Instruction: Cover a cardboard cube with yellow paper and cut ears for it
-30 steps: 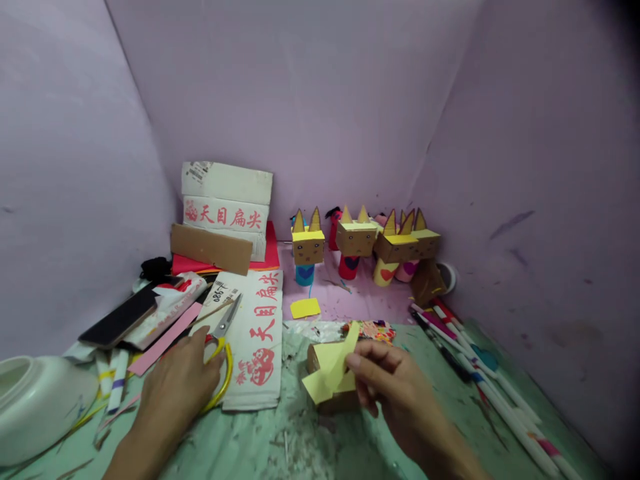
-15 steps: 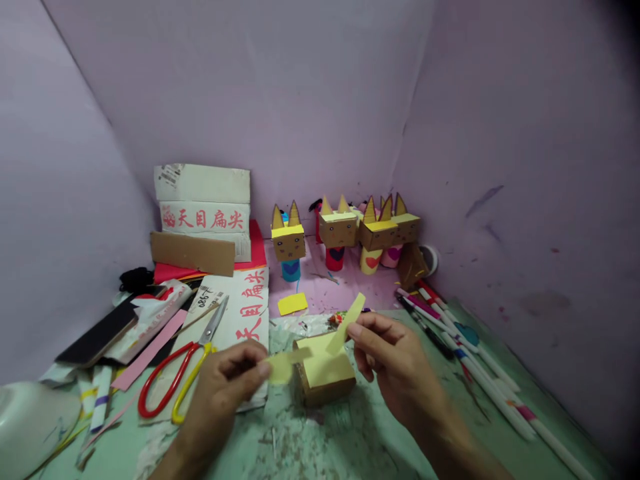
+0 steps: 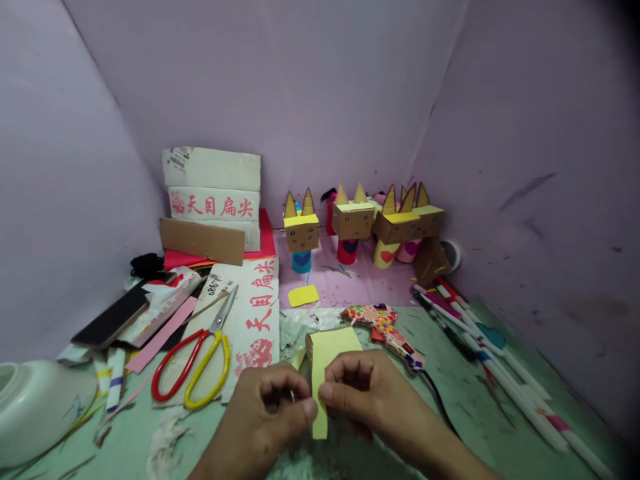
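A pale yellow paper strip hangs between my hands, low in front of a small cardboard box. My left hand has thumb and fingers closed at the strip's left edge. On the other edge, my right hand pinches it with the thumb against the curled fingers. Pale yellow paper covers the top of the cardboard box; my hands hide most of its front. Another narrow pale yellow piece shows at the box's left side. Just behind my right hand lies a flower-patterned glue gun with a black cord.
Red-and-yellow scissors lie on white printed cardboard at left. Several box-headed, eared paper figures stand at the back, with a yellow paper piece before them. Markers line the right side. A white container is at lower left.
My hands have come together and lower, with the strip now between them in front of the box. The view has shifted, and the glue gun shows more fully.
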Demonstrator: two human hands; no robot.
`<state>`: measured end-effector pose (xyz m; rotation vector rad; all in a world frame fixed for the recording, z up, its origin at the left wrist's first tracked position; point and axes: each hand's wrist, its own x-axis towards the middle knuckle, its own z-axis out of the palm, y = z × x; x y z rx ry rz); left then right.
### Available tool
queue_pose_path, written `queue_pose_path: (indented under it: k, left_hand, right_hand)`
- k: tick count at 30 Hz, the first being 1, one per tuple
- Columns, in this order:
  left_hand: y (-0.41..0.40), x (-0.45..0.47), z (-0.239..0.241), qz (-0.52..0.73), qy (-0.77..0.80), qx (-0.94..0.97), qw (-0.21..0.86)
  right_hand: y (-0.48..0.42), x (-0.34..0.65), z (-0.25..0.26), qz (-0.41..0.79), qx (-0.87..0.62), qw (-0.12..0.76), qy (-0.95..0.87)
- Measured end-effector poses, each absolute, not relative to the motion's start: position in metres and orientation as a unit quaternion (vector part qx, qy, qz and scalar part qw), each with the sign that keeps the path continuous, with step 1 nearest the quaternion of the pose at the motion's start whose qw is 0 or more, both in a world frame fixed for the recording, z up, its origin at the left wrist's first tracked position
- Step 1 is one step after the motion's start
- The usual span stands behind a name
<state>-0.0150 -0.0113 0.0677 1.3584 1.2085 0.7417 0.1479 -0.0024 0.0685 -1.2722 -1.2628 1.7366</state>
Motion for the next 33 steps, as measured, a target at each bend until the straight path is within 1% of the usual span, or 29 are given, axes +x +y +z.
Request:
queue_pose_path:
  k: [4, 6, 8, 10, 12, 16, 18, 23, 28, 33]
  left_hand:
    - [-0.013, -0.009, 0.066, 0.325, 0.514, 0.56, 0.563]
    - [-0.01, -0.012, 0.07, 0.338, 0.521, 0.549, 0.56]
    - [-0.006, -0.017, 0.075, 0.366, 0.547, 0.51, 0.554]
    - [0.0, -0.022, 0.08, 0.381, 0.579, 0.469, 0.548]
    - [0.006, -0.024, 0.084, 0.363, 0.603, 0.454, 0.547]
    - [0.015, -0.018, 0.08, 0.327, 0.62, 0.483, 0.525]
    - [0.016, -0.012, 0.073, 0.325, 0.622, 0.491, 0.516]
    - [0.016, -0.003, 0.061, 0.331, 0.631, 0.495, 0.498]
    - [0.018, 0.0, 0.062, 0.309, 0.651, 0.515, 0.463]
    - [0.018, 0.003, 0.063, 0.29, 0.662, 0.517, 0.458]
  right_hand:
    - [-0.003, 0.144, 0.069, 0.639, -0.499, 0.318, -0.491]
    - [0.0, 0.15, 0.07, 0.612, -0.51, 0.342, -0.499]
    - [0.006, 0.163, 0.071, 0.546, -0.537, 0.391, -0.511]
    - [0.012, 0.179, 0.069, 0.444, -0.561, 0.435, -0.547]
    - [0.017, 0.193, 0.064, 0.385, -0.539, 0.411, -0.626]
    - [0.019, 0.202, 0.049, 0.374, -0.495, 0.283, -0.732]
    - [0.018, 0.199, 0.043, 0.353, -0.486, 0.256, -0.758]
    - [0.017, 0.192, 0.041, 0.318, -0.495, 0.246, -0.77]
    - [0.017, 0.192, 0.043, 0.309, -0.489, 0.251, -0.776]
    - [0.016, 0.191, 0.044, 0.302, -0.484, 0.249, -0.783]
